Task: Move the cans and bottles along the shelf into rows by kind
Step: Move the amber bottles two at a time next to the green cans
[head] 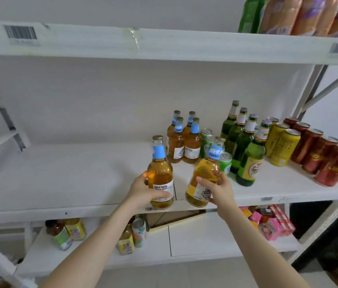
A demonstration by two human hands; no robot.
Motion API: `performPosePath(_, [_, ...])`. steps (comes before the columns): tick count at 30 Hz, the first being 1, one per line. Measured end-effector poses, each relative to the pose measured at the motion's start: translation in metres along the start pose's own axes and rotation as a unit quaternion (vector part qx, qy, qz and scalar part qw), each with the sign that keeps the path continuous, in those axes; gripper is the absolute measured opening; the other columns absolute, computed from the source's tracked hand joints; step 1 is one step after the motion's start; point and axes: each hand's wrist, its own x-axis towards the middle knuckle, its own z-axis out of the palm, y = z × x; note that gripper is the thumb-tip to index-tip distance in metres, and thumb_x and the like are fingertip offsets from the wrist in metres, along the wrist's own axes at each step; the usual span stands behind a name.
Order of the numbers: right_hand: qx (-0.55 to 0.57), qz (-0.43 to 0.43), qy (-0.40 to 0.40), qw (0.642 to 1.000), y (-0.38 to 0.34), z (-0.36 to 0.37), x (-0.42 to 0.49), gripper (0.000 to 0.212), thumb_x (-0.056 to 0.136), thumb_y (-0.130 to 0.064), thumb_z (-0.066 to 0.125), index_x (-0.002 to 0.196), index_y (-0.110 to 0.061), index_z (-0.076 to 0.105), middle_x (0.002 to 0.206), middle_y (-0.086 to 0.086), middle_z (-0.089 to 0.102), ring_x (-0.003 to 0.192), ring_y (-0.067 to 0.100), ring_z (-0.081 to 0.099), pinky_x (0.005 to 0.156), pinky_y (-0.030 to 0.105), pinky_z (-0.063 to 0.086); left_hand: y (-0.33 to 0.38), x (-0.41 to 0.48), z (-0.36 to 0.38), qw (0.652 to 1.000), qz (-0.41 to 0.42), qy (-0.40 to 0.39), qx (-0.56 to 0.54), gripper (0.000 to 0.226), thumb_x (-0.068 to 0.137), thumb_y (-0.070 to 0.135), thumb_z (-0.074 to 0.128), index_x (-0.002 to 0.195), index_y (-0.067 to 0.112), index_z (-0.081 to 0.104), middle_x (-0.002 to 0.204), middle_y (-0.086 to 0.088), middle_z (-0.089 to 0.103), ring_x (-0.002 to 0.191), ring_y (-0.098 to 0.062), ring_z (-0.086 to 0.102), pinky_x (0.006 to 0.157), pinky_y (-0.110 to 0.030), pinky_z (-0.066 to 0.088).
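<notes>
My left hand (142, 191) grips an amber beer bottle with a blue neck label (160, 173), upright at the front edge of the white middle shelf (70, 175). My right hand (220, 191) holds a second amber bottle (204, 177), tilted to the right. Behind them stand several more amber bottles (184, 140). Green cans (225, 162) sit beside those. Further right are several green bottles (247, 146), yellow cans (282, 142) and red cans (326, 156).
The left half of the middle shelf is bare. The upper shelf (164, 45) overhangs, with orange and purple packs (305, 14) at its right. The lower shelf holds small bottles (66, 233), a can (139, 232), a flat box (176, 220) and pink packets (272, 222).
</notes>
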Motion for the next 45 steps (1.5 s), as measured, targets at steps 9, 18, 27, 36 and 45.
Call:
performPosePath(9, [-0.041,-0.046,-0.011,0.998,0.009,-0.001,0.082,0.064,0.062,-0.020,0.092,0.112,-0.036,0.055,0.107,-0.011,0.069,0.093,0.005,0.066,0.071,0.023,0.052,0.008,0.081,0.034,0.999,-0.007,0.043,0.007,0.081,0.047,0.025,0.098,0.118,0.032,0.059,0.111,0.009,0.069,0.102,-0.012,0.065,0.091,-0.042,0.055])
performPosePath(18, [-0.053,-0.066,-0.029,0.996,0.027,0.015,0.137,0.076,0.064,-0.015,0.092,0.127,-0.025,0.052,0.115,-0.008,0.067,0.102,0.007,0.065,0.072,0.017,0.052,0.000,0.137,0.048,0.999,-0.011,0.039,0.010,0.084,0.043,0.022,0.099,0.112,0.042,0.054,0.109,0.015,0.067,0.098,-0.007,0.064,0.082,-0.034,0.057])
performPosePath(27, [-0.042,-0.076,-0.026,0.996,0.039,0.016,0.162,0.078,0.064,-0.010,0.092,0.127,-0.026,0.050,0.118,-0.005,0.068,0.107,0.013,0.066,0.092,0.036,0.055,-0.004,0.160,0.057,1.000,0.000,0.019,0.001,0.099,0.026,0.036,0.094,0.117,0.039,0.055,0.111,0.010,0.070,0.102,-0.012,0.068,0.090,-0.039,0.057])
performPosePath(36, [-0.044,-0.077,-0.047,0.995,0.040,0.018,0.165,0.077,0.068,-0.013,0.090,0.130,-0.028,0.048,0.120,-0.008,0.067,0.107,0.006,0.066,0.093,0.032,0.055,-0.007,0.166,0.057,1.000,0.001,-0.002,-0.011,0.090,0.029,0.040,0.095,0.107,0.051,0.053,0.108,0.022,0.067,0.095,0.004,0.065,0.069,-0.015,0.052])
performPosePath(45, [-0.032,-0.103,-0.032,0.994,0.053,0.015,0.145,0.075,0.079,-0.010,0.083,0.143,-0.015,0.044,0.133,-0.002,0.063,0.114,0.007,0.064,0.095,0.024,0.053,-0.024,0.162,0.054,0.999,0.028,0.000,-0.028,0.081,0.060,0.023,0.094,0.131,0.029,0.054,0.120,0.012,0.065,0.108,-0.006,0.064,0.080,-0.017,0.052])
